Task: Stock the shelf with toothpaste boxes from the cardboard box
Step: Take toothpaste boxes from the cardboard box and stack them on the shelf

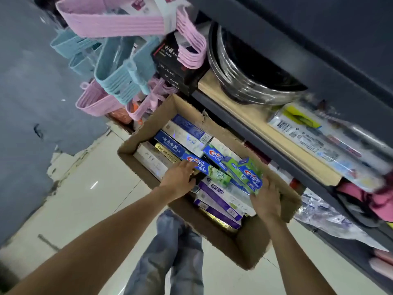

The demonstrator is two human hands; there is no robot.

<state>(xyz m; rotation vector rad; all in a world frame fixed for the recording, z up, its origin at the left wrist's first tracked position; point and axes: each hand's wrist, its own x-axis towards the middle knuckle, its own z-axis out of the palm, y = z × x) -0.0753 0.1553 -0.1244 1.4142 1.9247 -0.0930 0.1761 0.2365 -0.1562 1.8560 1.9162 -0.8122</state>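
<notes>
An open cardboard box [146, 124] stands on the floor beside the shelf, filled with several toothpaste boxes. My left hand [179, 178] reaches into it and grips a long blue and green toothpaste box [209, 168] near its left end. My right hand [265, 199] holds a second blue and green toothpaste box [249, 174] at its near end, tilted up above the others. Purple toothpaste boxes [219, 199] lie under both hands. A wooden shelf board [274, 141] runs along the right.
Stacked steel bowls [251, 81] and wrapped packs [308, 135] sit on the shelf. Pink and blue hangers [114, 81] hang at upper left beside black boxes [172, 67]. My jeans legs [174, 252] stand on pale floor tiles [89, 199]. Plastic-wrapped goods [331, 220] fill the lower shelf.
</notes>
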